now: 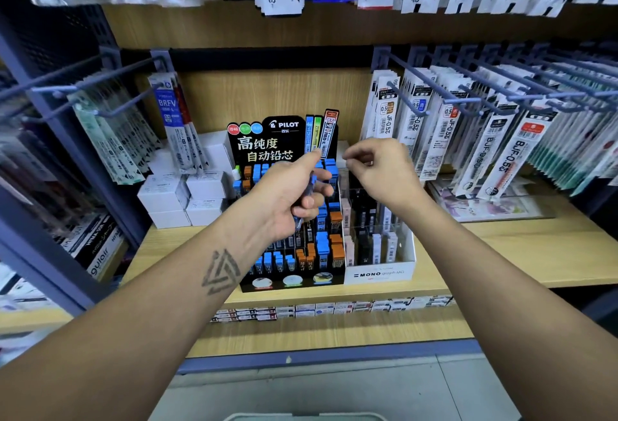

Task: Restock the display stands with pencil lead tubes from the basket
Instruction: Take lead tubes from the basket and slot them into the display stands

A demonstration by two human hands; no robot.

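At the bottom edge a grey rim point(302, 416) shows, possibly the basket. Above it, the left hand point(294, 196) grips several blue-capped lead tubes point(309, 191) in curled fingers over the black Pilot stand point(287, 253). The right hand point(378, 169) hovers beside it, fingertips pinched; whether they hold anything cannot be told. A loosened bundle could spill tubes into wrong slots. The wooden shelf point(501, 253) also bears a white Mono stand point(379, 273); refill packs point(495, 149) hang on pegs behind.
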